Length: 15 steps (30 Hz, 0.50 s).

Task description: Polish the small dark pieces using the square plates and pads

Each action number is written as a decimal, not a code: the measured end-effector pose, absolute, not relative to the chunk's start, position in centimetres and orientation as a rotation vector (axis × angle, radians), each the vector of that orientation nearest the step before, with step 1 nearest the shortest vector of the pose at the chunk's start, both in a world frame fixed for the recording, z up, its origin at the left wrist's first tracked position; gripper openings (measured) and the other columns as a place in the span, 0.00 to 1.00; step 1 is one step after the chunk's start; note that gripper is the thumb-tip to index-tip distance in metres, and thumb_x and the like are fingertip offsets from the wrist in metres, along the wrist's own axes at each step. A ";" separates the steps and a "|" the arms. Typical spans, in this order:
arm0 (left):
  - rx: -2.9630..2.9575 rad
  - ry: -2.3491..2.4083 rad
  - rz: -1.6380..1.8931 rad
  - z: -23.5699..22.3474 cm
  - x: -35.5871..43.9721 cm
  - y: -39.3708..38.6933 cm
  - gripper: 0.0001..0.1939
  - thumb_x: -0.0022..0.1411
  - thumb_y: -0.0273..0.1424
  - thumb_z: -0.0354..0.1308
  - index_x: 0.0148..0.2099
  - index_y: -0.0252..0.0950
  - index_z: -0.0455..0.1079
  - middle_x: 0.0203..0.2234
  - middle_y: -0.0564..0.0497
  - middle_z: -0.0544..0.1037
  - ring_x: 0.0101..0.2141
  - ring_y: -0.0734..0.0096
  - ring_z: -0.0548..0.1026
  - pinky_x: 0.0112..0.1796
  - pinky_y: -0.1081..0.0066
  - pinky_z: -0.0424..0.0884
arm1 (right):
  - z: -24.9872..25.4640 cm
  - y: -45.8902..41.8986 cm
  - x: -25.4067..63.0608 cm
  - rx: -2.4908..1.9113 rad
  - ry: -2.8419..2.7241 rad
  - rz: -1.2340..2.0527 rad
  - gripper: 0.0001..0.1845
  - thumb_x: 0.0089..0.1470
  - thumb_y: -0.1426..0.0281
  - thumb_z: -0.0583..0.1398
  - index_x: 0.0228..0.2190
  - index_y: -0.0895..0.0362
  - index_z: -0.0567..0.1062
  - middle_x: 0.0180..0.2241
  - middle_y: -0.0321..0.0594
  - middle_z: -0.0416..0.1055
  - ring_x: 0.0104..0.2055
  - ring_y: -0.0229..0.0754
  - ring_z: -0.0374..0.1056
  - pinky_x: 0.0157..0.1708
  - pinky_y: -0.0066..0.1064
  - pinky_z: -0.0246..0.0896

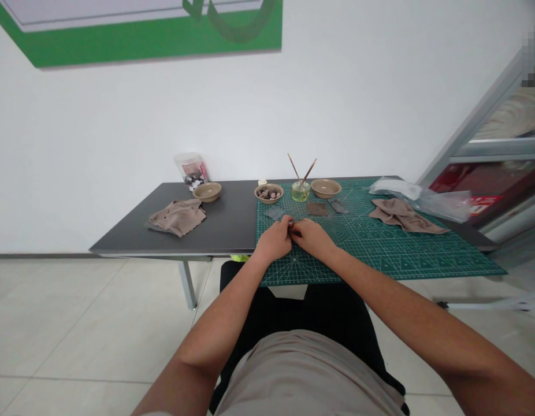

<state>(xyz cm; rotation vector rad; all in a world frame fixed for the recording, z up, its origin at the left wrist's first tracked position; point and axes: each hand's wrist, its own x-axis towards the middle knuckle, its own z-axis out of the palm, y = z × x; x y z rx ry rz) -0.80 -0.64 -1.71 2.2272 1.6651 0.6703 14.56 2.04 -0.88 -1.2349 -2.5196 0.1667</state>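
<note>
My left hand [276, 239] and my right hand [311, 236] meet over the near part of the green cutting mat [363, 248]. The fingers of both are closed in a pinch around a small dark piece [290, 224], mostly hidden, whose kind I cannot make out. Just beyond them lie a grey sandpaper-like square [274, 213], a brown one [317, 208] and another grey one [338, 205]. Farther back, a bowl [257, 194] holds several small brown and dark pieces [270, 193]. Beside it a glass jar [300, 191] contains yellowish liquid and two brushes [309, 170].
A brown bowl [326, 188] stands right of the jar. Crumpled brown cloth [401, 214] and a plastic bag [441, 201] lie at the right. On the dark table [233, 225] at left are another cloth [177, 216], a bowl [207, 192] and a clear tub [192, 170]. A white wall rises behind.
</note>
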 end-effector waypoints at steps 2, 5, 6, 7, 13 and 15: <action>2.242 1.670 0.661 -1.7 -0.8 -0.7 0.22 0.63 0.24 0.48 0.59 0.39 0.59 0.49 0.40 0.76 0.51 0.56 0.75 0.50 0.60 0.71 | -1.0 1.6 14.6 -1.210 -2.520 0.187 0.09 0.60 0.75 0.58 0.31 0.58 0.79 0.35 0.43 0.78 0.42 0.45 0.69 0.44 0.33 0.60; 2.238 1.653 0.674 -1.9 -0.8 -0.8 0.23 0.62 0.23 0.48 0.59 0.40 0.58 0.49 0.42 0.76 0.52 0.57 0.75 0.50 0.61 0.71 | -1.2 1.1 15.7 -1.194 -2.512 0.225 0.08 0.58 0.75 0.60 0.30 0.57 0.79 0.34 0.42 0.79 0.42 0.45 0.69 0.44 0.33 0.60; 2.235 1.642 0.684 -2.0 -0.8 -0.8 0.23 0.62 0.23 0.49 0.59 0.41 0.58 0.50 0.43 0.76 0.52 0.58 0.74 0.50 0.61 0.70 | -1.3 1.0 16.2 -1.197 -2.506 0.232 0.08 0.58 0.75 0.60 0.30 0.57 0.79 0.35 0.42 0.79 0.42 0.45 0.70 0.44 0.32 0.61; 2.233 1.630 0.696 -2.1 -0.8 -0.7 0.24 0.61 0.22 0.49 0.58 0.41 0.58 0.50 0.44 0.76 0.52 0.59 0.74 0.51 0.62 0.70 | -1.3 1.1 16.7 -1.207 -2.496 0.234 0.07 0.57 0.75 0.61 0.30 0.57 0.79 0.35 0.42 0.79 0.43 0.45 0.70 0.44 0.32 0.61; 2.272 1.581 0.721 -2.1 -0.9 -0.3 0.22 0.59 0.20 0.49 0.54 0.41 0.62 0.49 0.46 0.77 0.51 0.59 0.74 0.49 0.62 0.70 | -1.1 2.7 17.1 -1.310 -2.458 0.160 0.07 0.59 0.73 0.61 0.32 0.58 0.80 0.35 0.44 0.79 0.42 0.46 0.71 0.43 0.33 0.61; 2.301 1.569 0.724 -2.0 -1.0 -0.2 0.20 0.60 0.20 0.48 0.52 0.41 0.64 0.47 0.47 0.78 0.49 0.59 0.74 0.47 0.62 0.70 | -1.2 3.0 16.3 -1.326 -2.466 0.122 0.08 0.59 0.73 0.60 0.32 0.58 0.81 0.33 0.44 0.78 0.42 0.46 0.70 0.42 0.33 0.60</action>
